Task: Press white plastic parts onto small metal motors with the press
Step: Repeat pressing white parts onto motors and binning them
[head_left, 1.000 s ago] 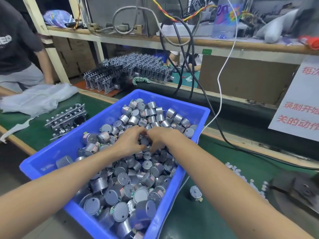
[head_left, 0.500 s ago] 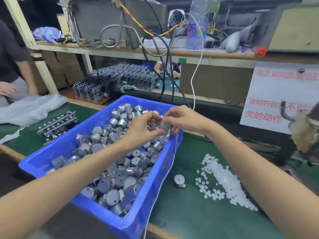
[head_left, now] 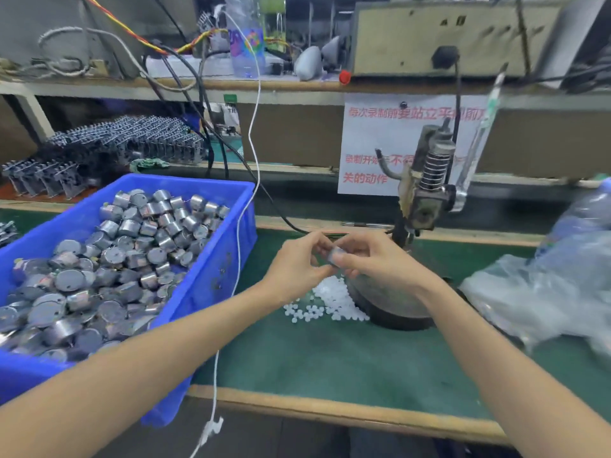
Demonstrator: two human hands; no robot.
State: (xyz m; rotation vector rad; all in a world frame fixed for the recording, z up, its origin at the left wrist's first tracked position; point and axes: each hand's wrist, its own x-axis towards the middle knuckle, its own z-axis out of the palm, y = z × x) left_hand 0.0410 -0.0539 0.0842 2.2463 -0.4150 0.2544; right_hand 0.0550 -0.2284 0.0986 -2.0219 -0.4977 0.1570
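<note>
- Left hand (head_left: pixel 294 271): bare, slim fingers, outline slightly blurred.
- Right hand (head_left: pixel 383 264): bare as well, with knuckles and wrist bone showing.
- Left forearm (head_left: pixel 148 361): bare and smooth from the wrist to the frame's lower left edge.
- Right forearm (head_left: pixel 496 358): bare from the wrist to the lower right edge.

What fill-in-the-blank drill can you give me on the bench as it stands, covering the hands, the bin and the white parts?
1. The left hand and right hand hold a motor over the ____ mat.
2. The spare motors fill a ____ bin.
3. The white plastic parts lie piled against the base of the press, to the ____ of the bin.
Missing words: green; blue; right.
</note>
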